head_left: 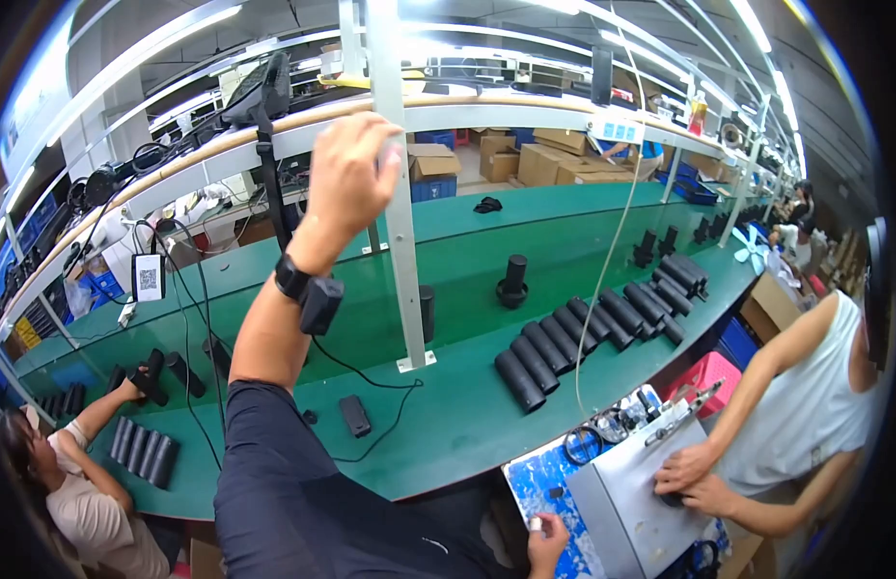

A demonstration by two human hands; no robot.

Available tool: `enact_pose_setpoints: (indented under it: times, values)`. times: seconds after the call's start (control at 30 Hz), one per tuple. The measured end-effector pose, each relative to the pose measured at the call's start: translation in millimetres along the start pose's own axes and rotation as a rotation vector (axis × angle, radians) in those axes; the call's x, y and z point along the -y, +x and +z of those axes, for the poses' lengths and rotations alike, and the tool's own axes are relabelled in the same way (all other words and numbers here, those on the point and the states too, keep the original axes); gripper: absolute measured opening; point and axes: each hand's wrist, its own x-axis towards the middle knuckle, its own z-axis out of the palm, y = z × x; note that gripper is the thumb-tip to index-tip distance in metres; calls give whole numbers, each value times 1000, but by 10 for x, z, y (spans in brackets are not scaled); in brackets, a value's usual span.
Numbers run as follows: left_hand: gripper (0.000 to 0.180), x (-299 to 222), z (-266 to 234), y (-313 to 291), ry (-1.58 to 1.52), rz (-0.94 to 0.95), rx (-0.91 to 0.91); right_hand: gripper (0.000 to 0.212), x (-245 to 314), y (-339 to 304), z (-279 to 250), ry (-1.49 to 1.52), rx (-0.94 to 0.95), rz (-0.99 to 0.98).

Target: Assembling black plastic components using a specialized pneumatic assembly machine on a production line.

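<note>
My left hand (351, 179) is raised in front of the white upright post (395, 241), with its back toward me and its fingers curled. Whatever it holds, if anything, is hidden. A black wristband and a small black box (320, 305) sit on that wrist, and a cable runs from the box. Low in the picture, my right hand (547, 546) is closed beside the blue-and-white worn work surface (530, 487). Something small and white shows at its fingertips, too small to name. A black rectangular device (354, 416) lies on the green table (448, 434).
Several black cylinders (539, 352) lie in a row on the right. A black cylinder with a round base (511, 282) stands farther back. A co-worker's hands (694, 478) work at a grey plate (612, 511) on the right. At the left, another person reaches near black cylinders (144, 454).
</note>
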Motion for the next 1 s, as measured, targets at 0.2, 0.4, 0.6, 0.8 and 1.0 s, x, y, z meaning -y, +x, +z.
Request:
enact_pose_setpoints:
  times: [0.2, 0.4, 0.6, 0.8, 1.0]
  values:
    - [33, 987, 108, 713, 509, 9, 217, 5, 66, -31, -67, -81, 20, -53]
    - [38, 1120, 276, 1064, 245, -242, 478, 5, 133, -48, -29, -96, -21, -64]
    - [36, 1531, 352, 999, 222, -171, 366, 6, 344, -21, 10, -174, 33, -95]
    - [25, 1117, -457, 766, -225, -111, -39, 6, 176, -46, -20, -142, 10, -71]
    - [5, -20, -684, -476, -531, -16, -608, 5, 291, -57, -91, -126, 18, -33]
